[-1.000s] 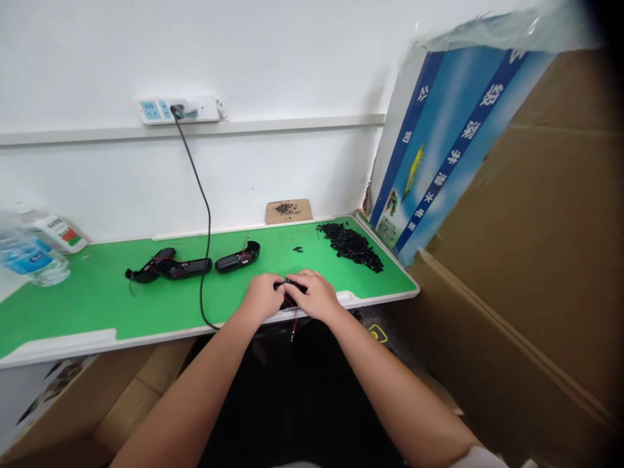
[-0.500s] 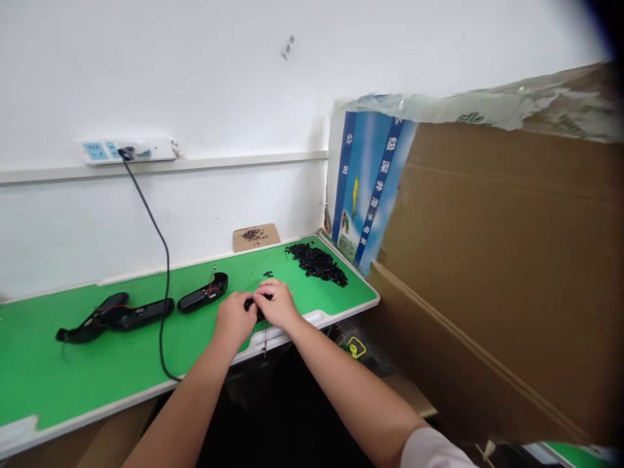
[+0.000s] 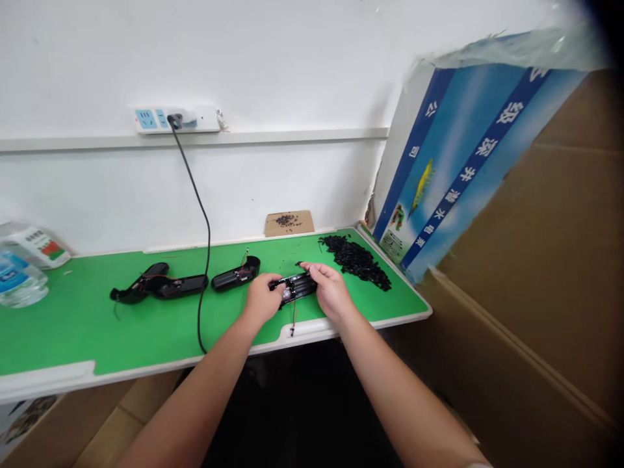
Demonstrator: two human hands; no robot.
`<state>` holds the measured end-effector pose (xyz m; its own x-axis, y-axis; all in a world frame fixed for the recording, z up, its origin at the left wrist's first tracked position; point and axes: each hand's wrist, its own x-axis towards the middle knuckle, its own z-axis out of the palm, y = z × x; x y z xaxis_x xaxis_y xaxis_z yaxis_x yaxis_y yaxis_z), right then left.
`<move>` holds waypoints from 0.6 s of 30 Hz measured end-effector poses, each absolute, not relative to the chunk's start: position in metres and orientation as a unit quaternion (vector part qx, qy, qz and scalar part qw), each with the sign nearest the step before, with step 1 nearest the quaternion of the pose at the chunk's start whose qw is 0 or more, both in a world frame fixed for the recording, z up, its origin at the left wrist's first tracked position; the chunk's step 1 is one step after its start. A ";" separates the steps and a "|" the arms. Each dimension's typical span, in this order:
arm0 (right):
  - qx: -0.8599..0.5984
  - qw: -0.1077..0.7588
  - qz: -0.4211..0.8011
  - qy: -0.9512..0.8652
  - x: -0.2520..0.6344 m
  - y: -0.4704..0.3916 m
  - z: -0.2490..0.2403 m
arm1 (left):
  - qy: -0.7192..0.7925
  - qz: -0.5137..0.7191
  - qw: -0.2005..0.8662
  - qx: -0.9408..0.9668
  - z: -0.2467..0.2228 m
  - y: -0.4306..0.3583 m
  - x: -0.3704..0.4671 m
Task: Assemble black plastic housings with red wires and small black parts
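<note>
A long black plastic housing (image 3: 303, 286) with an open inner side faces up between my hands. Its thin red and dark wires (image 3: 293, 317) hang over the table's front edge, ending in a small connector. My left hand (image 3: 266, 298) grips the left end, thumb on the inner side. My right hand (image 3: 329, 286) is closed around the right end, fingertips at the far edge. Close to those fingertips lies a small black piece (image 3: 299, 263); whether they touch it is unclear. Right of my hands spreads a pile of small black plastic parts (image 3: 358, 260).
On the green table (image 3: 146, 338) to the left lie similar black housings with wires (image 3: 234, 276). A black cable (image 3: 202, 214) drops from a power strip (image 3: 205, 119) across the table. Cardboard with tiny dark bits (image 3: 290, 223), bottles (image 3: 22, 279) and a large carton (image 3: 536, 260) stand around.
My hands have moved apart along the housing, which now shows its open inner side. The view has shifted left, bringing the bottles into sight.
</note>
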<state>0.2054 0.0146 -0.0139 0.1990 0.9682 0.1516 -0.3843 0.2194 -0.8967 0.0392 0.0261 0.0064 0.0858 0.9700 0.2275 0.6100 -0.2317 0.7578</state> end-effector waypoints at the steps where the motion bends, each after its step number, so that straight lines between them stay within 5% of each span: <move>1: -0.370 0.691 0.487 -0.386 0.209 0.016 -0.011 | 0.563 0.374 0.250 0.693 0.008 0.031 0.039; 7: -0.324 0.731 0.480 -0.362 0.234 0.038 0.023 | 0.535 0.445 0.302 0.652 0.018 0.066 0.049; 18: -0.208 0.548 0.713 -0.385 0.247 0.097 0.047 | 0.430 0.512 0.649 0.363 0.012 0.089 0.060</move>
